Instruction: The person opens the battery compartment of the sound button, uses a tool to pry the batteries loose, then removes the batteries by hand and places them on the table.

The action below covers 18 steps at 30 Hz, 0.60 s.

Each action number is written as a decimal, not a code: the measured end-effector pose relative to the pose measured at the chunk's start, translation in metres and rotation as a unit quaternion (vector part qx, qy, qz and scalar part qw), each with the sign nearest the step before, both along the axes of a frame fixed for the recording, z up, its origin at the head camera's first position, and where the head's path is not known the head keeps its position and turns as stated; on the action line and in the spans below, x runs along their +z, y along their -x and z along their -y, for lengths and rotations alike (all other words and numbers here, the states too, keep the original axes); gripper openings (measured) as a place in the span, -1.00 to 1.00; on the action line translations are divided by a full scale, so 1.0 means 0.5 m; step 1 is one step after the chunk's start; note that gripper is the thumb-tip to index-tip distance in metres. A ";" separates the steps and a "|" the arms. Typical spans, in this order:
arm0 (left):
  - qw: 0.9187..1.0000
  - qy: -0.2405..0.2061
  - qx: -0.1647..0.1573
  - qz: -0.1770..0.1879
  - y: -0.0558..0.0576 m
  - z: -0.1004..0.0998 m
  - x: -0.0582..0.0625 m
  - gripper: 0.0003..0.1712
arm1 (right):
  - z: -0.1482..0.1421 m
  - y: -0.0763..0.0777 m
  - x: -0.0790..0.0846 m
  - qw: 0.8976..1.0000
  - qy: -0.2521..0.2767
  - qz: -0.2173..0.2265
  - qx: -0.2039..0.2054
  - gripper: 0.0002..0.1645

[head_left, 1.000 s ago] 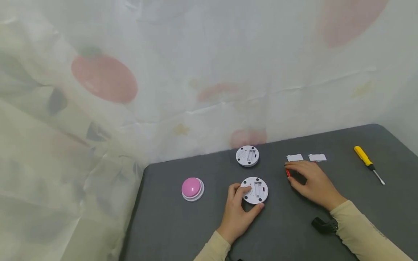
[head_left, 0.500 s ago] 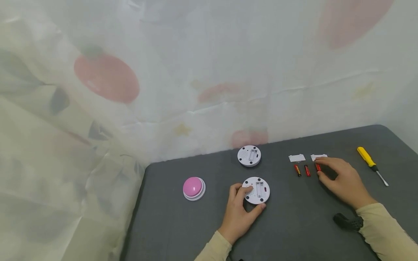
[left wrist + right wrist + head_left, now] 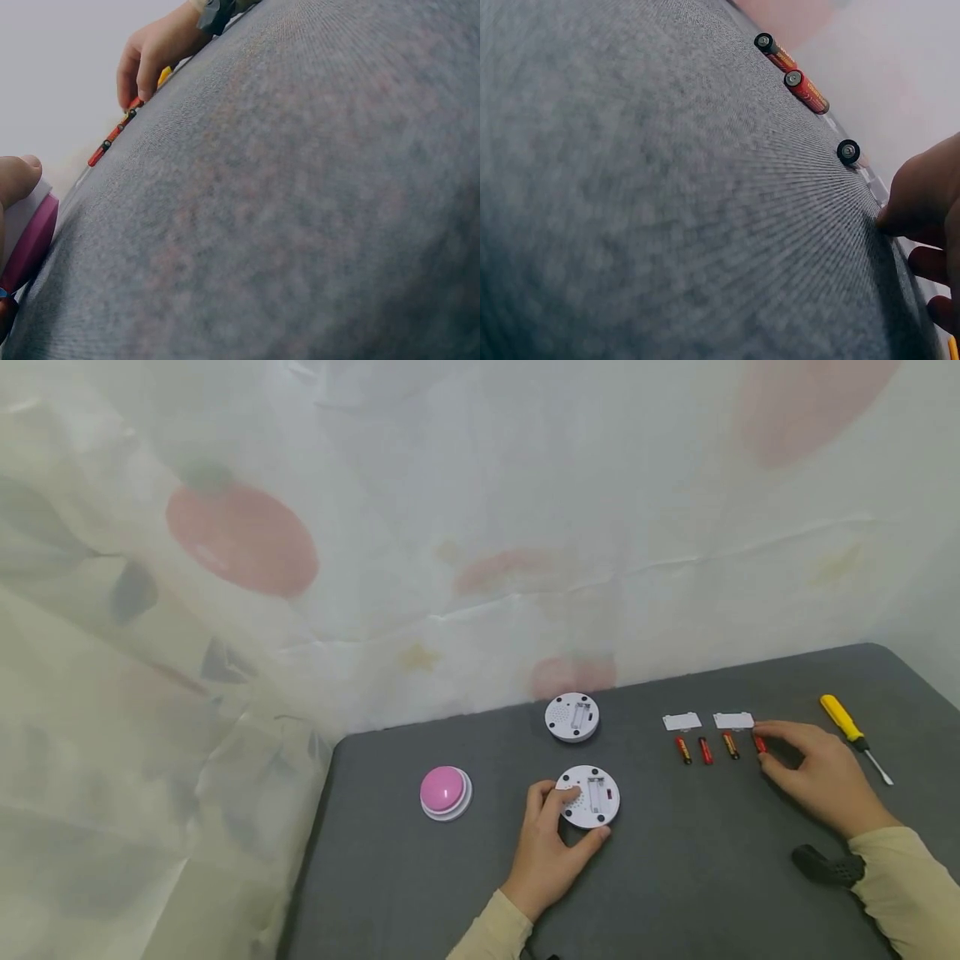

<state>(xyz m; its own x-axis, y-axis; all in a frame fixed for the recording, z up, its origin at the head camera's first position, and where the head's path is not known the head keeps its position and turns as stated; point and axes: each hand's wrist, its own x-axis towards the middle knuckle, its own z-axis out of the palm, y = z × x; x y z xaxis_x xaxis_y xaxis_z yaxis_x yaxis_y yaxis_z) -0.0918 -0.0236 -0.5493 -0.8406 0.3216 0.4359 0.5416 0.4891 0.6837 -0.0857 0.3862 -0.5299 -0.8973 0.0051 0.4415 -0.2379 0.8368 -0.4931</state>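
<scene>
My left hand (image 3: 547, 860) holds an upturned round white buzzer (image 3: 603, 814) on the table, thumb at the near rim and a finger on its speaker holes. Its battery bay faces up and looks bare; the left wrist view shows its pink side (image 3: 37, 240) by the thumb. My right hand (image 3: 825, 777) pinches a small red battery (image 3: 760, 744) between thumb and fingertips at the right end of a row. Beside it lie three more batteries, a black-and-orange one (image 3: 731, 746), a red one (image 3: 706, 752) and another (image 3: 683, 750). In the right wrist view my fingers hide the pinched battery.
Two white battery covers (image 3: 682, 722) lie behind the batteries. A second upturned buzzer (image 3: 572, 718) is near the back edge, and a pink-domed one (image 3: 442, 790) sits at left. A yellow-handled screwdriver (image 3: 842, 718) lies at far right. A patterned sheet (image 3: 450, 527) hangs behind the grey table (image 3: 420, 893).
My right hand has moved right along the battery row, from the leftmost past the third to the rightmost, uncovering the others. My left hand has stayed on the buzzer.
</scene>
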 end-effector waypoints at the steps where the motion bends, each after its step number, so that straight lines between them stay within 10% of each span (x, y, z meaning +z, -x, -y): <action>1: 1.000 0.001 0.000 0.001 0.000 -0.001 0.000 -0.32 | 0.000 0.000 0.001 1.000 -0.001 0.002 0.000 -0.43; 18: 1.000 0.005 0.001 0.004 -0.005 0.000 0.002 -0.31 | -0.002 0.000 -0.005 1.000 0.015 -0.019 0.007 -0.56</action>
<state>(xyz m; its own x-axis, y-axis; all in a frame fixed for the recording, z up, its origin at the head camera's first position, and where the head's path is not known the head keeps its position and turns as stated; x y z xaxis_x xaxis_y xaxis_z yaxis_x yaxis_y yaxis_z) -0.0892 -0.0235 -0.5483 -0.8444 0.3250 0.4260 0.5357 0.4968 0.6828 -0.0857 0.3873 -0.5325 -0.8801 0.0065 0.4748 -0.2686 0.8178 -0.5090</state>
